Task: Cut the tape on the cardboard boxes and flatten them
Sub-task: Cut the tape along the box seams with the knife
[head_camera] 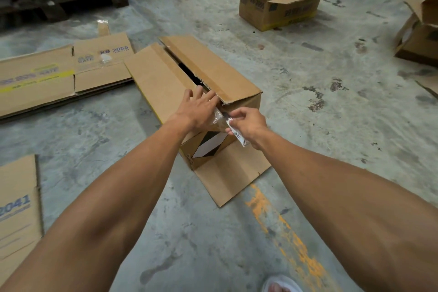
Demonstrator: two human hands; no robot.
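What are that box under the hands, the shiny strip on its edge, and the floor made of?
The box looks like plain brown cardboard, matte, with creased flaps. The strip at its near corner seems to be clear plastic tape: glossy, crinkled, see-through. The floor looks like bare concrete, grey, stained, with worn orange paint.

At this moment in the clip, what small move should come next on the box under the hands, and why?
Probably run the cutter in the right hand through the clear tape still bridging the near end of the box. The top seam is already split open, the near end flap lies down on the floor, and the left hand rests flat on the left top flap, steadying it.
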